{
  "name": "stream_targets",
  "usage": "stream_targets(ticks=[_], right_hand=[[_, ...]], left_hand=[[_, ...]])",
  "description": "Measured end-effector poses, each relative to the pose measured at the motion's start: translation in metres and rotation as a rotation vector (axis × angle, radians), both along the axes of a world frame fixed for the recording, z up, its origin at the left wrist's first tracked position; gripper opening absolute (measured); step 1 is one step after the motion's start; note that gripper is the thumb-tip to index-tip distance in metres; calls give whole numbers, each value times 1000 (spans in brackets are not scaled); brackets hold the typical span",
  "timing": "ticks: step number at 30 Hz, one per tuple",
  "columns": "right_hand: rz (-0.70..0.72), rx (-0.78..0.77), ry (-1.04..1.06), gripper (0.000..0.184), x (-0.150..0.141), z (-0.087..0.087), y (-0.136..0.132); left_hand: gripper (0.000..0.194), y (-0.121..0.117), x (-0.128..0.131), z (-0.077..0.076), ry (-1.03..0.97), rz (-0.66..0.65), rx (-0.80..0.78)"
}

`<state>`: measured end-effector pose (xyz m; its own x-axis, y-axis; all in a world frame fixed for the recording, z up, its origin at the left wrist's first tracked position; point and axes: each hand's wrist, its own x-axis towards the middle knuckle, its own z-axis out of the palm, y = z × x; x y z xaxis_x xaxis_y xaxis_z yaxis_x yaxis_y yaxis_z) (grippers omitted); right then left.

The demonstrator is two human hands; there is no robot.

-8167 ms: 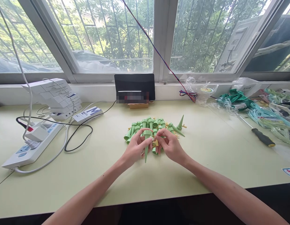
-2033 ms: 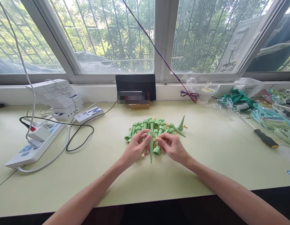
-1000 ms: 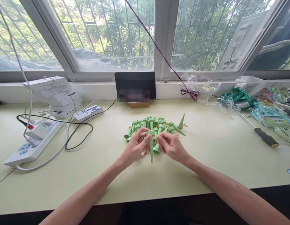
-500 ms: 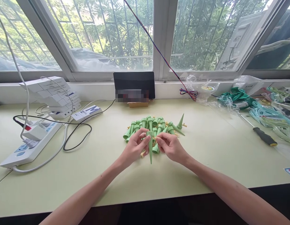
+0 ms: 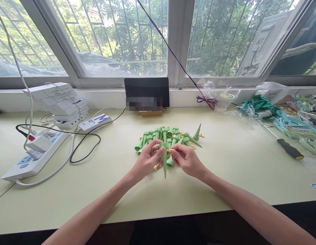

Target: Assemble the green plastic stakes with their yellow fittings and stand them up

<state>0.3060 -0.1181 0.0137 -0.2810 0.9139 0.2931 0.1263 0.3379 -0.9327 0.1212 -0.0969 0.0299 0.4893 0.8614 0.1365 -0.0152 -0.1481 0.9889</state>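
Observation:
My left hand is closed around the cap end of a green plant watering spike, its tip pointing down. Against the side of that cap, my right hand pinches a small yellow valve, mostly hidden by the fingertips. Another yellow piece shows just below my left fingers; whether it is held or lies on the table is unclear. Behind both hands lies a heap of green spikes mixed with yellow valves. One spike with a yellow valve stands upright at the heap's right.
A white power strip with cables and stacked white boxes occupy the left. A dark tablet leans by the window. To the right are a screwdriver, green plastic wrapping and light-blue plastic pieces.
The whole view has shifted very slightly. Both hands keep the same hold on the spike and the yellow valve.

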Motion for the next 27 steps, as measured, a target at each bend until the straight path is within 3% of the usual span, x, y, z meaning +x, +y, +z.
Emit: stream_targets(ticks=[8,17,24,27], right_hand=[[68,-129,116,46,-3,0,3],[4,12,-18,33,0,-2,0],[95,-138,140,41,-2,-2,5],[91,-108,109,38,-1,-3,4]], left_hand=[[21,-1,0,-2,7,11,23],[20,1,-1,-4,-1,-12,6],[18,1,-2,-11,34,32,95],[18,2,-2,-10,35,27,84]])
